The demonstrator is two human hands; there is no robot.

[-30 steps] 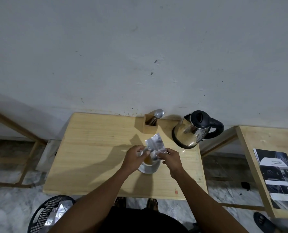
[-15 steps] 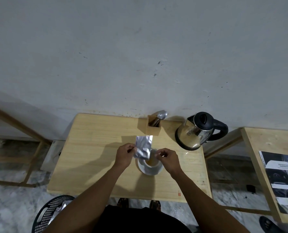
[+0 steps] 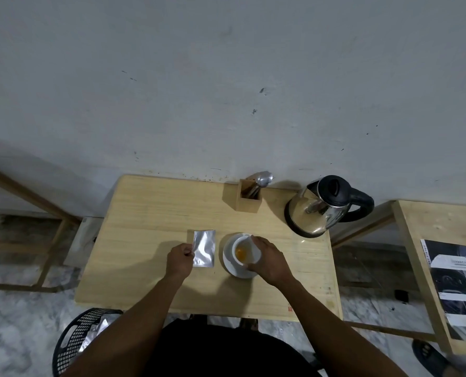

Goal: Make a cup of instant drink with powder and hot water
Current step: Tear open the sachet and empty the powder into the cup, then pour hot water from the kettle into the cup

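Observation:
A white cup (image 3: 243,251) with orange powder at its bottom stands on a white saucer (image 3: 230,263) in the middle of the wooden table (image 3: 150,213). My right hand (image 3: 267,261) wraps around the cup's right side. A silver foil sachet (image 3: 204,248) lies flat on the table just left of the saucer, and my left hand (image 3: 179,260) pinches its left edge. A steel kettle (image 3: 317,210) with a black lid and handle stands at the back right. A spoon (image 3: 263,180) sticks out of a small wooden holder (image 3: 248,200) at the back.
A black mesh basket (image 3: 75,340) with silver wrappers sits on the floor at the lower left. A second wooden table (image 3: 427,227) with a dark booklet (image 3: 456,281) stands to the right. A grey wall runs along the table's far edge.
The sachet came away from above the cup, moved left and now lies on the table in my left hand. My right hand let go of it and took hold of the cup.

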